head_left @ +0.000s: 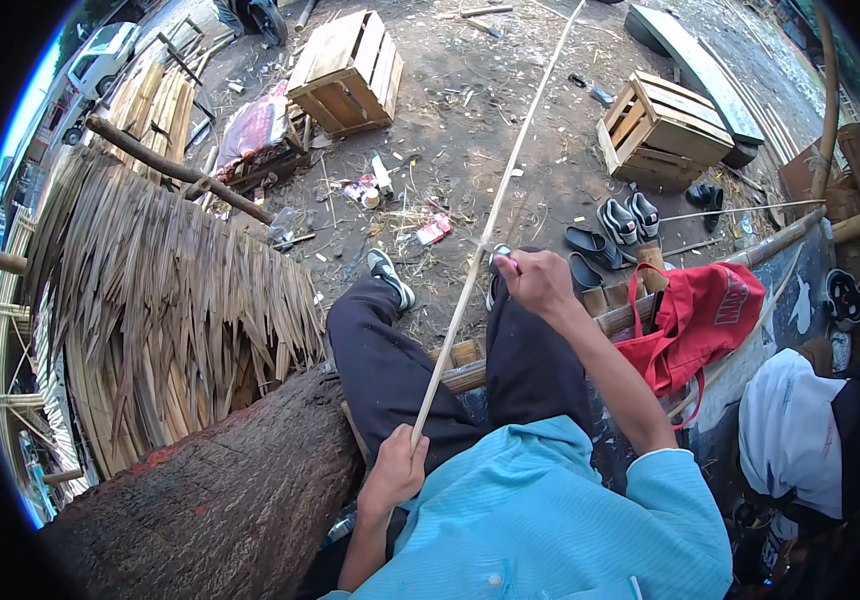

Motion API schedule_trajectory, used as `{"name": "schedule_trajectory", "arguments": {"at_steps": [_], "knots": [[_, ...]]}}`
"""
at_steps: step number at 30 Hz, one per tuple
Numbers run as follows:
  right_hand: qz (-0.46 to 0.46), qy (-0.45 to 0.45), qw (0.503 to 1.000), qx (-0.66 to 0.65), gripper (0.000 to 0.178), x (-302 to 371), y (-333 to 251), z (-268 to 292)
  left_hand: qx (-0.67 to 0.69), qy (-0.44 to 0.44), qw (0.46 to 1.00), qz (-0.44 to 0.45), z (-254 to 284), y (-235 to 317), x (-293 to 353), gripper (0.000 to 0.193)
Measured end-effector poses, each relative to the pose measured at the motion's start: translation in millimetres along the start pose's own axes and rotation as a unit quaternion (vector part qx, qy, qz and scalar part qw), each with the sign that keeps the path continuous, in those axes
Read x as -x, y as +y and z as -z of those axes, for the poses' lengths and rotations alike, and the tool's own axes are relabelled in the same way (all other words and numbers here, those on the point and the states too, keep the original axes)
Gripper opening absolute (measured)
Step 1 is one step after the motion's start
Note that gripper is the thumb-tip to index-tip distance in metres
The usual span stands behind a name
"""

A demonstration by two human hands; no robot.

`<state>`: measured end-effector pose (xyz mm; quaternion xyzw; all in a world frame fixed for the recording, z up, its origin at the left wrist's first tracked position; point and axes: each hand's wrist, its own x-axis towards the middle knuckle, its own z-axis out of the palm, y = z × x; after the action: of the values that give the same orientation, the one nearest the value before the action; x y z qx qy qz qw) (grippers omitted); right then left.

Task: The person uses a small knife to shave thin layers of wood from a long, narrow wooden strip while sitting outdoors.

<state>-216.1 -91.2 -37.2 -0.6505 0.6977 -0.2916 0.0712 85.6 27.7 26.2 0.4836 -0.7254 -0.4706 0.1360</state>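
A long, thin, pale strip that looks like split bamboo [507, 170] runs from my lap away toward the far edge of the ground. Around its near end, over my lap, my left hand [397, 467] is closed. My right hand [535, 282] is shut beside the strip's middle, above my right knee. Something small and pink shows at its thumb, but most of what it holds is hidden. A paler, thicker spot marks the strip just left of that fist.
Thatch panels [180, 270] and a thick log [220, 490] flank my left side. On my right lie a red bag [695, 320], a white cloth [790, 425] and several shoes [618, 220]. Two wooden crates [345, 75] [665, 130] stand ahead on littered ground.
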Motion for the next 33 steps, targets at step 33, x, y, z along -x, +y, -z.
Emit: {"name": "schedule_trajectory", "arguments": {"at_steps": [33], "knots": [[0.14, 0.012, 0.99, -0.033, 0.053, -11.4, -12.1, -14.6, -0.04, 0.051, 0.998, 0.019, 1.8, 0.8, 2.9, 0.015]]}}
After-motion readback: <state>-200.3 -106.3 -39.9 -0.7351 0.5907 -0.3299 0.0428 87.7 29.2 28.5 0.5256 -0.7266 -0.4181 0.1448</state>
